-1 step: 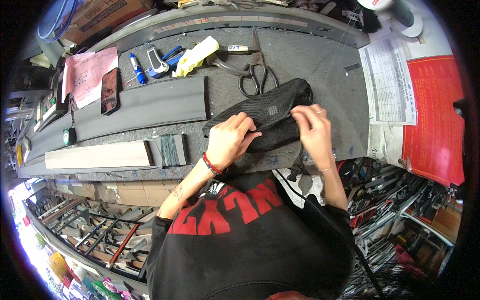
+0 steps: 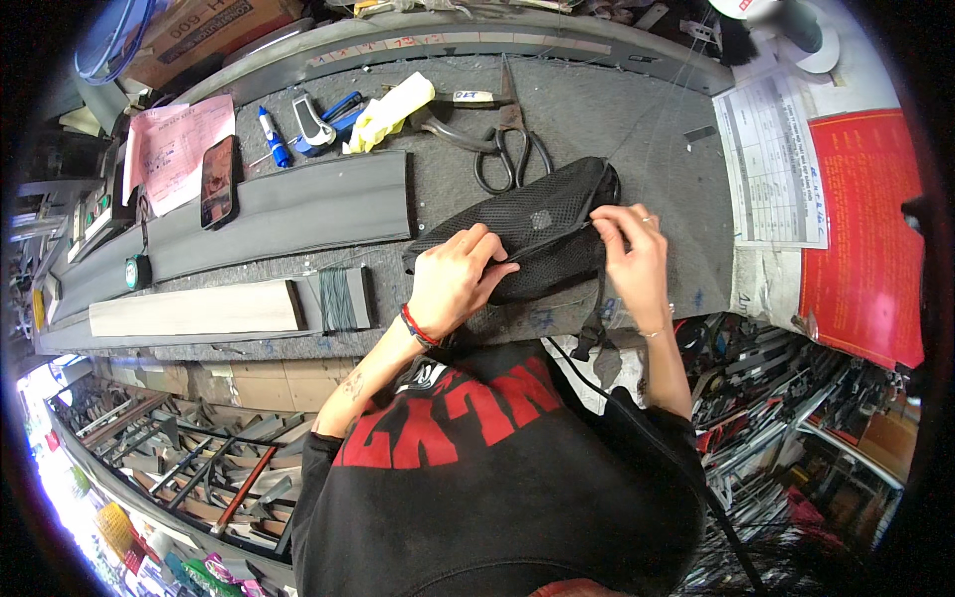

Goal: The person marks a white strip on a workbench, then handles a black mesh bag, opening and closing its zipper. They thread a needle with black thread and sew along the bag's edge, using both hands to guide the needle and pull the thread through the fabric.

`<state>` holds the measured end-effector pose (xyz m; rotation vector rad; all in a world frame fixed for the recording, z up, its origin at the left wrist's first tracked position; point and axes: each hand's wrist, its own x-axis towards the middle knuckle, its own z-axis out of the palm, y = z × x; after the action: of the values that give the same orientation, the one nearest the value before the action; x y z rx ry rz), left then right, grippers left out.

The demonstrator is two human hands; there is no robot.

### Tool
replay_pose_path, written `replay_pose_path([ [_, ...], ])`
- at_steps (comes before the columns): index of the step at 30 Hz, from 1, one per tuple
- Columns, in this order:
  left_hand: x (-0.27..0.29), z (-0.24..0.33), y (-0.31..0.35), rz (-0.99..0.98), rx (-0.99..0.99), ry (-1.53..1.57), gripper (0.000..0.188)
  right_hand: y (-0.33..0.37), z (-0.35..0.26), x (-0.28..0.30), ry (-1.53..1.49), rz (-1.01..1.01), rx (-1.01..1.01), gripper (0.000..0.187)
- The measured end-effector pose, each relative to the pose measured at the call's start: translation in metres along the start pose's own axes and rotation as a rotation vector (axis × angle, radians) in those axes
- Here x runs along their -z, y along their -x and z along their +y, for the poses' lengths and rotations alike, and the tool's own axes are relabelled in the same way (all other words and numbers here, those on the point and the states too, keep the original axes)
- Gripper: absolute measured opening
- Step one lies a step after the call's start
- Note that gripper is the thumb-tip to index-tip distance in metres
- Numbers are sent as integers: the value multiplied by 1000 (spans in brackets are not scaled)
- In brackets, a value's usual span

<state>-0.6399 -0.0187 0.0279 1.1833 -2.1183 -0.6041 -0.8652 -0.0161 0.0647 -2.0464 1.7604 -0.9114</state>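
Observation:
A black mesh pouch (image 2: 522, 204) lies slantwise on the grey work surface (image 2: 667, 149), with a small grey patch on its upper side. My left hand (image 2: 453, 279) is closed on the pouch's near edge, thumb and fingers pinching the fabric along a seam or zipper line. At the pouch's right end, the thumb and fingertips of my right hand (image 2: 635, 249) press together on that same line. What exactly the right fingertips pinch is too small to make out. A black strap with a buckle (image 2: 589, 338) hangs from the pouch below my right hand.
Large scissors (image 2: 512, 149) lie just beyond the pouch, beside a yellow cloth (image 2: 393, 114). A phone (image 2: 219, 179), a blue marker (image 2: 273, 137), a tape measure (image 2: 137, 271) and flat grey strips (image 2: 298, 204) are at the left. Papers and a red sheet (image 2: 863, 239) line the right.
My right hand has shifted slightly right and turned a little, still at the pouch's line. The strap below it shows more. My left hand stays in place.

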Motion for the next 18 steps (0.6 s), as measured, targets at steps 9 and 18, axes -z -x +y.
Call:
replay_pose_path([
  [9,26,-26,24,95,299,123,27,14,-1,4,64,38,44,24],
  [18,33,-32,73,-103,576,97,82,25,22,5,53,59,-130,17],
])
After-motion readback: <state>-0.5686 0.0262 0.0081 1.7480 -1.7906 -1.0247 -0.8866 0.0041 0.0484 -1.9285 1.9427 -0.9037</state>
